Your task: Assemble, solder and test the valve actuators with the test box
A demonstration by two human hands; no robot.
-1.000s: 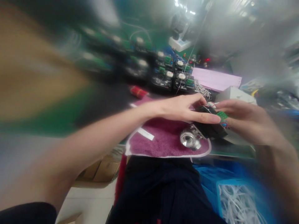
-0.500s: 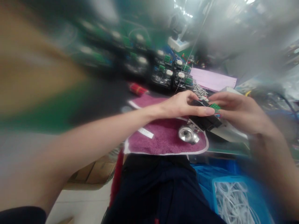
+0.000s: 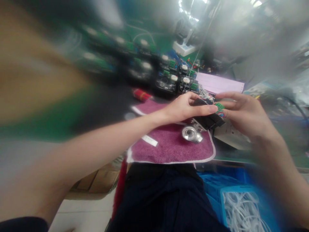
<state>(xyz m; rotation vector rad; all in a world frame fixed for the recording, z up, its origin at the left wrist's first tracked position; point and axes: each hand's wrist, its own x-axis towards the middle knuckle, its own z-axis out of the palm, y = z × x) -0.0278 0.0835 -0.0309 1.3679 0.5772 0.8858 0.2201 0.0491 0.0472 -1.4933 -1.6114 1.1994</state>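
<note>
My left hand (image 3: pixel 187 108) and my right hand (image 3: pixel 238 112) meet over a black device (image 3: pixel 207 120) with a silver round fitting (image 3: pixel 190 133) at its lower end. The device rests on a purple towel (image 3: pixel 169 146). My left fingers press together along its top edge. Against the same spot my right fingers pinch a small green circuit board (image 3: pixel 219 106). Both forearms reach in from the lower corners of the view.
Rows of black circuit assemblies (image 3: pixel 173 79) stand behind the towel. A red cylinder (image 3: pixel 141 94) lies left of them, a pink sheet (image 3: pixel 217 84) to the right. A blue bin of white cables (image 3: pixel 241 209) sits at the lower right. The left side is blurred.
Both hands and the device have shifted slightly up and left in the view. The grip on the device and the green board looks the same.
</note>
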